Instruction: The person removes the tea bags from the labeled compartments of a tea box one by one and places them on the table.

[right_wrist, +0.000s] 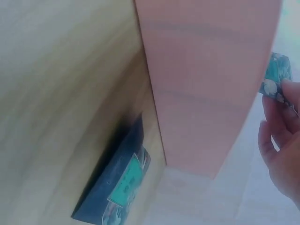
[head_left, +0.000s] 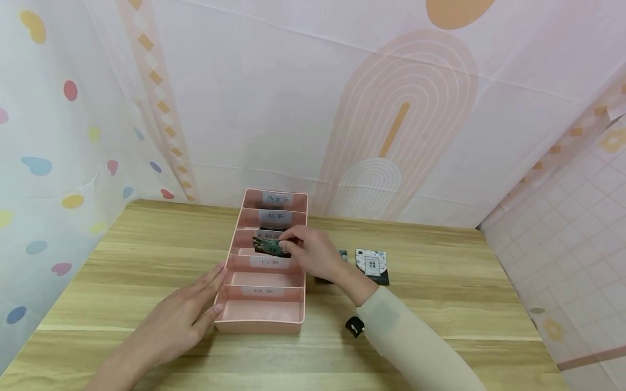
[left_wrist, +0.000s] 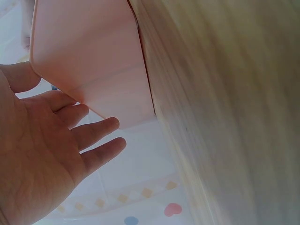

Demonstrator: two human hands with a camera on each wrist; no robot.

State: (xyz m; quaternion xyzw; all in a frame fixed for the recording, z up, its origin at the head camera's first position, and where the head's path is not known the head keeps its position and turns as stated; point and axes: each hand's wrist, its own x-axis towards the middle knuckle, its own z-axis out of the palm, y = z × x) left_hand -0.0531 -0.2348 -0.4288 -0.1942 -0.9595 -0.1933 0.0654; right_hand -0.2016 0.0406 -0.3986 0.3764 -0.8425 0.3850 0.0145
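A pink divided box (head_left: 259, 327) stands on the table, its several compartments carrying paper labels with printed characters. My right hand (head_left: 318, 252) pinches a small dark-green patterned tea sachet (head_left: 266, 247) between thumb and fingers, over the middle compartment. In the right wrist view the same sachet (right_wrist: 277, 75) shows beside the box's upper edge. My left hand (head_left: 181, 320) rests against the box's left side near the front, fingers extended. From the left wrist view, its fingers (left_wrist: 98, 133) spread along the pink wall, holding nothing.
Right of the box lies a white-and-black sachet (head_left: 373, 263). Another dark sachet with a green label (right_wrist: 126, 180) lies closer to the box, partly hidden by my right wrist in the head view. A patterned cloth (head_left: 274, 108) hangs behind the wooden table (head_left: 440, 309).
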